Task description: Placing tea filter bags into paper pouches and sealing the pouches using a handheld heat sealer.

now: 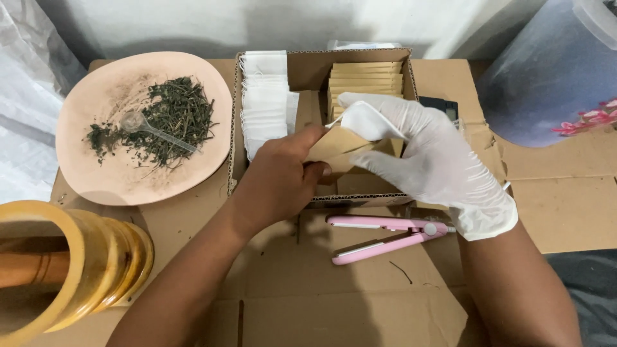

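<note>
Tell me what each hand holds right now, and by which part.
Both hold one tan paper envelope over the box. The bare left hand pinches its left edge; the gloved right hand holds its right side, pressing a white sachet at its open top.

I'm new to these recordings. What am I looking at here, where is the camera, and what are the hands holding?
There is no machine: one camera on a person's head looks down at their two hands. The bare left hand and the white-gloved right hand together hold a small tan paper envelope over an open cardboard box, which holds white filter bags and a stack of tan envelopes. On the cardboard surface lie a pink plate of dried herbs with a clear spoon, a pink clamp-shaped sealer, and a yellowish mortar.
</note>
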